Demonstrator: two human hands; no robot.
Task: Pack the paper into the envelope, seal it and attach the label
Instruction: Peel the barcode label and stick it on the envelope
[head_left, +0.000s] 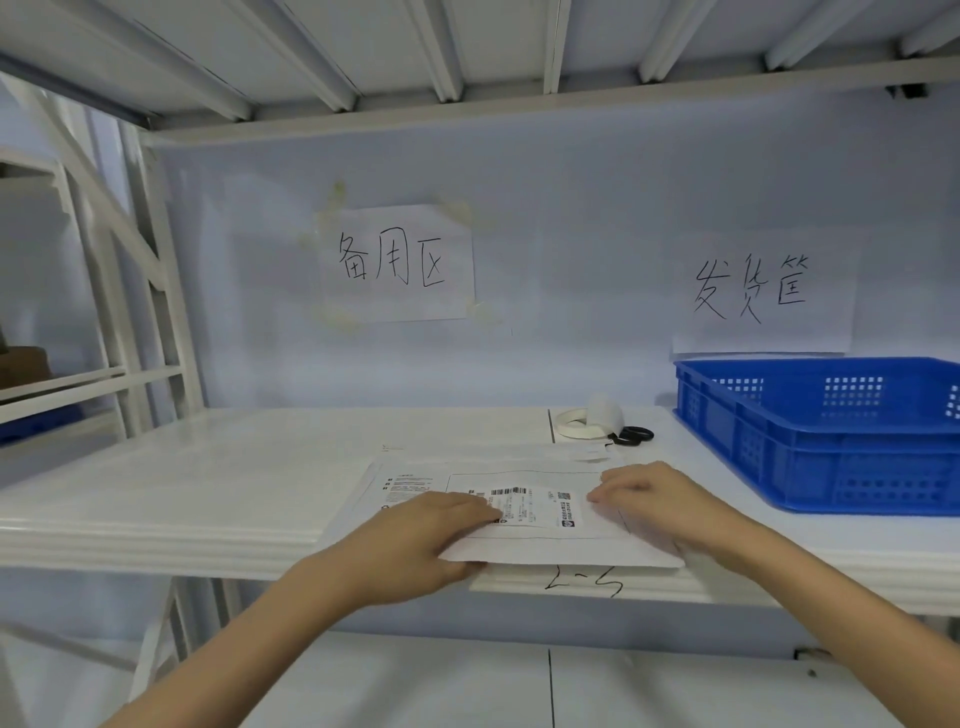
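A white envelope (561, 551) lies flat at the front edge of the white shelf (208, 467), its near edge hanging slightly over. A printed shipping label (535, 506) with a barcode sits on top of it. My left hand (431, 540) presses on the label's left side, thumb under the envelope's near edge. My right hand (660, 499) rests flat with fingertips on the label's right edge. The paper is not visible.
A blue plastic crate (831, 431) stands at the right of the shelf. Behind the envelope lie a roll of white tape (579, 423) and black scissors (631, 435). Two handwritten signs hang on the back wall. A lower shelf shows below.
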